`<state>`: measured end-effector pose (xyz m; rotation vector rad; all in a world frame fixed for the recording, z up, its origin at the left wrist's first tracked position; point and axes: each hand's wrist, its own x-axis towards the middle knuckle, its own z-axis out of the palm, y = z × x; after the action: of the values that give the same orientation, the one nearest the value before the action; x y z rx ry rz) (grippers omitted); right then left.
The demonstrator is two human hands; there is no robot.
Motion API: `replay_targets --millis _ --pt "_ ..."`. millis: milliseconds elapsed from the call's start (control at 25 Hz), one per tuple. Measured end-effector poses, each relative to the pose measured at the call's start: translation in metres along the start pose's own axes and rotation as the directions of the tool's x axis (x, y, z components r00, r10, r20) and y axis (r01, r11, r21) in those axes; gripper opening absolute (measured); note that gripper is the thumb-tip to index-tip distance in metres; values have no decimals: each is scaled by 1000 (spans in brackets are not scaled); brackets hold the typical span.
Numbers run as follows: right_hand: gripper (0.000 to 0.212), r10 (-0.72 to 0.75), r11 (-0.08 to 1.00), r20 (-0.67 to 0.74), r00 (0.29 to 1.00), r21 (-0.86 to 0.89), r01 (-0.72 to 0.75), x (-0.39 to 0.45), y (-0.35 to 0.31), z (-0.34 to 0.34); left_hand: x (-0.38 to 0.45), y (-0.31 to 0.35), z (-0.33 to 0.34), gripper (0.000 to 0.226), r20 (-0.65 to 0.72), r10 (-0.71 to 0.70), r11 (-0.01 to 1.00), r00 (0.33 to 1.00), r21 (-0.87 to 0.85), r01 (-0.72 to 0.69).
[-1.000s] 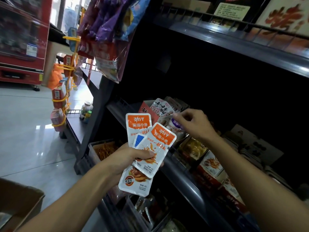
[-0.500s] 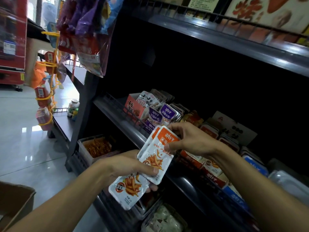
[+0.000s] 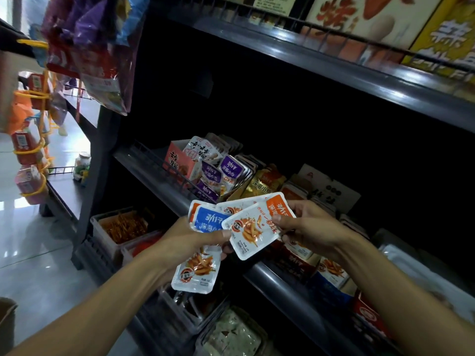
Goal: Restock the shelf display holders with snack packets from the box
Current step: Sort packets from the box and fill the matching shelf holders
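A: What is hidden behind the white, orange-topped snack packet [image 3: 257,227]?

B: Most of another packet. The brown cardboard box [image 3: 6,321], far lower left of it, is cut off.

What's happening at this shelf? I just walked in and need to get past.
A person is restocking snack packets. The left hand holds a small fan of packets, a blue-topped packet showing in front. The right hand pinches an orange-topped packet at its top end, over the front rail of the middle shelf. Display holders with purple packets stand on that shelf behind. The orange-topped one is not yet in a holder.
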<state>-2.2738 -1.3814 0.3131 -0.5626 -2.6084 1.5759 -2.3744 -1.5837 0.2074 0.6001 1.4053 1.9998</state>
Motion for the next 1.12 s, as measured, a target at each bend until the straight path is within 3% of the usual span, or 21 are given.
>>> replay_targets --millis 160,240,400,640,760,920,1120 --pt "18 -75 995 -146 986 -77 64 -8 3 -14 9 -4 8 48 -68 -2 990 998 -142 -7" --pt "19 -61 998 -127 990 -39 56 -12 4 -17 14 -6 10 57 -98 1 977 995 -210 -21" --pt "18 -24 1000 -89 996 2 25 -17 14 -7 16 -10 31 57 -18 14 977 1000 -214 -18" --pt "33 21 994 -25 999 105 -18 -25 24 -24 20 -15 46 49 156 -67 953 986 -282 109" --pt "19 -11 999 -143 990 -51 3 -31 16 -42 24 -16 59 48 85 -108 972 990 -199 123" --pt "15 -121 944 -353 928 -331 -2 -15 -7 -75 38 -16 54 31 -29 -134 947 990 -297 120" --pt "12 -107 832 -358 928 -543 -113 23 -10 -72 46 -15 51 25 -20 -155 939 988 -314 141"
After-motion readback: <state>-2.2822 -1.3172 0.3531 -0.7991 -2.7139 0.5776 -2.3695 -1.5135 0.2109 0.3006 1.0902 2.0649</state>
